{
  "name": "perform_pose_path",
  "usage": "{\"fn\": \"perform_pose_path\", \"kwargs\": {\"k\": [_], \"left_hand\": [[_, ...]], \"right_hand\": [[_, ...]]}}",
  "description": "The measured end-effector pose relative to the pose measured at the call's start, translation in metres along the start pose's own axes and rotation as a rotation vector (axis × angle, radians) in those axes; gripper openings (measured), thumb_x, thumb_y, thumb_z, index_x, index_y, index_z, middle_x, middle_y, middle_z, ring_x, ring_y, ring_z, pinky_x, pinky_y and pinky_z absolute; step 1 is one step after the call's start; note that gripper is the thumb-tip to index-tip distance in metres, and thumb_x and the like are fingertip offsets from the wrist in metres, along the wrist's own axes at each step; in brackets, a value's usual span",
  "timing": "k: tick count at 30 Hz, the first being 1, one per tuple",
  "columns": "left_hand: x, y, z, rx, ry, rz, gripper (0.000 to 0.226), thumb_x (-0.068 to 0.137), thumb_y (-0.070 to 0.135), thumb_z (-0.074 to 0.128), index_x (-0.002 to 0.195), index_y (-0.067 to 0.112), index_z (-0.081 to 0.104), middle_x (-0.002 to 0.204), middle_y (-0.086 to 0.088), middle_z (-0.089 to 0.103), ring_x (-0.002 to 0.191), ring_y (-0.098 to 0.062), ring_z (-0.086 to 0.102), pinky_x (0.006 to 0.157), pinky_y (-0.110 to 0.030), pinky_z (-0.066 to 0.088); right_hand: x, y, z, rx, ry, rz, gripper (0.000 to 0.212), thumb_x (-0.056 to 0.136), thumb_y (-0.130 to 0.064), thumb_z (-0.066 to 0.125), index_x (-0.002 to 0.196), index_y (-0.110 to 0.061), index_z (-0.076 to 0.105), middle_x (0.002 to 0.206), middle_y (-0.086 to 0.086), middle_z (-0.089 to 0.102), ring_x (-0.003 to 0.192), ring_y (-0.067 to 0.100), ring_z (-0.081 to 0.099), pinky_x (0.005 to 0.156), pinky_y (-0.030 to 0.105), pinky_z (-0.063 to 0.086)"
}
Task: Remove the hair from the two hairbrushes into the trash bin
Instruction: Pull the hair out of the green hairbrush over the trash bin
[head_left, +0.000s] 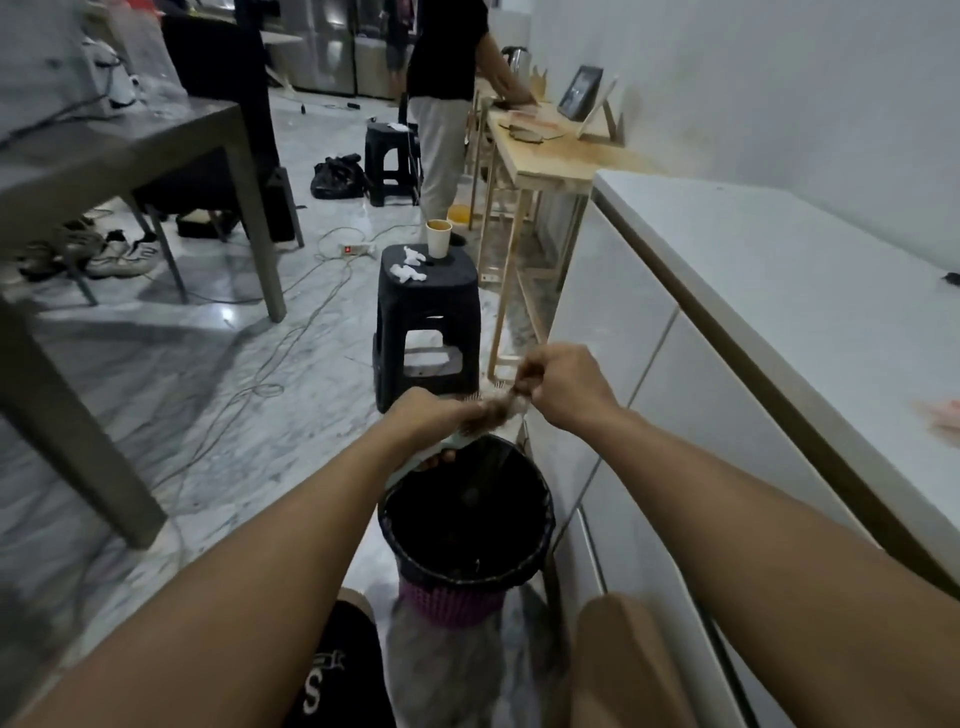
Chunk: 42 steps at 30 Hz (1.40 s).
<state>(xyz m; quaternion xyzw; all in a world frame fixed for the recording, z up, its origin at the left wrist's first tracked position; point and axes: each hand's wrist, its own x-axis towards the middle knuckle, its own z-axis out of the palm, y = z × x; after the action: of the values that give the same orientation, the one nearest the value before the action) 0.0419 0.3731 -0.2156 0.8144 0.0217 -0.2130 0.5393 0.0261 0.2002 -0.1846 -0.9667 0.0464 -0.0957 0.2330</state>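
A pale green hairbrush (451, 442) is gripped in my left hand (428, 415), held just above the far rim of the trash bin (540, 525). The bin is purple with a black liner. My right hand (558, 384) is shut on a brown clump of hair (488, 415) that stretches from the brush bristles up and to the right. Most of the brush is hidden behind my left hand. A pink object (943, 415), blurred, lies on the white counter at the right edge.
A black plastic stool (426, 322) with a paper cup (439, 239) and crumpled tissues stands just beyond the bin. White cabinets with a counter (779, 291) run along the right. A grey table (130, 156) stands left, cables cross the floor, and a person (441, 104) stands at a wooden bench.
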Motion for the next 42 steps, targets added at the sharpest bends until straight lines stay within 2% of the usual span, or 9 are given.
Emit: {"fn": "perform_pose_path", "kwargs": {"k": [3, 7, 13, 16, 19, 30, 33, 37, 42], "left_hand": [[0.029, -0.026, 0.007, -0.008, 0.025, -0.007, 0.048, 0.066, 0.047, 0.078, 0.087, 0.004, 0.073, 0.067, -0.013, 0.067, 0.047, -0.022, 0.058, 0.049, -0.028, 0.045], [0.059, -0.060, 0.016, 0.115, 0.021, -0.068, 0.044, 0.071, 0.057, 0.073, 0.070, 0.013, 0.066, 0.052, -0.004, 0.061, 0.038, -0.015, 0.053, 0.040, -0.021, 0.040], [0.091, -0.112, 0.023, 0.361, 0.019, -0.131, 0.074, 0.053, 0.083, 0.065, 0.063, 0.010, 0.064, 0.055, -0.006, 0.065, 0.057, -0.024, 0.066, 0.055, -0.032, 0.047], [0.104, -0.136, 0.026, 0.496, 0.074, -0.120, 0.078, 0.055, 0.087, 0.058, 0.068, 0.010, 0.064, 0.062, -0.005, 0.066, 0.063, -0.024, 0.067, 0.058, -0.035, 0.053], [0.114, -0.158, 0.030, 0.523, 0.106, -0.151, 0.078, 0.055, 0.085, 0.057, 0.068, 0.008, 0.067, 0.060, -0.006, 0.067, 0.060, -0.024, 0.067, 0.062, -0.039, 0.057], [0.144, -0.176, 0.052, 0.520, 0.097, -0.199, 0.061, 0.059, 0.073, 0.062, 0.057, 0.012, 0.056, 0.059, -0.003, 0.059, 0.062, -0.023, 0.063, 0.051, -0.029, 0.038], [0.149, -0.180, 0.053, 0.506, 0.070, -0.201, 0.063, 0.063, 0.074, 0.063, 0.061, 0.011, 0.059, 0.061, -0.004, 0.061, 0.064, -0.024, 0.064, 0.055, -0.033, 0.044], [0.153, -0.185, 0.049, 0.445, 0.025, -0.247, 0.071, 0.059, 0.079, 0.058, 0.061, 0.008, 0.062, 0.063, -0.008, 0.065, 0.064, -0.029, 0.066, 0.064, -0.039, 0.054], [0.157, -0.182, 0.051, 0.191, -0.045, -0.293, 0.042, 0.072, 0.043, 0.059, 0.064, 0.001, 0.062, 0.052, -0.014, 0.056, 0.039, -0.026, 0.047, 0.045, -0.028, 0.034]], "right_hand": [[0.010, 0.018, 0.047, 0.069, 0.004, 0.033, 0.021, 0.077, -0.004, 0.061, 0.086, -0.020, 0.071, 0.094, 0.007, 0.072, 0.087, 0.026, 0.066, 0.080, 0.038, 0.055], [0.017, 0.042, 0.102, 0.139, -0.199, -0.038, 0.043, 0.079, -0.002, 0.060, 0.117, -0.022, 0.067, 0.118, 0.010, 0.060, 0.103, 0.028, 0.059, 0.093, 0.036, 0.050], [0.020, 0.074, 0.166, 0.261, -0.194, 0.084, 0.016, 0.080, -0.006, 0.070, 0.091, -0.013, 0.078, 0.092, 0.003, 0.075, 0.088, 0.012, 0.067, 0.083, 0.021, 0.049], [0.022, 0.090, 0.191, 0.363, -0.208, 0.193, 0.012, 0.080, -0.009, 0.071, 0.085, -0.016, 0.078, 0.077, -0.002, 0.074, 0.074, 0.010, 0.066, 0.079, 0.026, 0.054], [0.024, 0.107, 0.210, 0.391, -0.163, 0.306, 0.012, 0.079, -0.008, 0.071, 0.079, -0.017, 0.078, 0.064, -0.008, 0.066, 0.064, 0.012, 0.063, 0.076, 0.030, 0.056], [0.004, 0.127, 0.249, 0.403, 0.177, 0.648, 0.012, 0.083, -0.011, 0.066, 0.089, -0.013, 0.076, 0.087, 0.008, 0.074, 0.086, 0.022, 0.066, 0.077, 0.018, 0.042], [0.010, 0.131, 0.246, 0.393, 0.088, 0.641, 0.015, 0.081, -0.009, 0.066, 0.089, -0.018, 0.074, 0.091, 0.004, 0.072, 0.086, 0.017, 0.062, 0.078, 0.019, 0.041], [0.017, 0.141, 0.246, 0.679, -0.233, 0.389, 0.050, 0.067, 0.002, 0.064, 0.109, -0.026, 0.065, 0.117, 0.007, 0.063, 0.097, 0.014, 0.066, 0.079, 0.033, 0.058], [0.014, 0.133, 0.260, 0.471, -0.333, 0.074, 0.050, 0.068, -0.015, 0.082, 0.116, -0.026, 0.069, 0.119, -0.005, 0.057, 0.109, 0.004, 0.054, 0.093, 0.006, 0.040]]}}
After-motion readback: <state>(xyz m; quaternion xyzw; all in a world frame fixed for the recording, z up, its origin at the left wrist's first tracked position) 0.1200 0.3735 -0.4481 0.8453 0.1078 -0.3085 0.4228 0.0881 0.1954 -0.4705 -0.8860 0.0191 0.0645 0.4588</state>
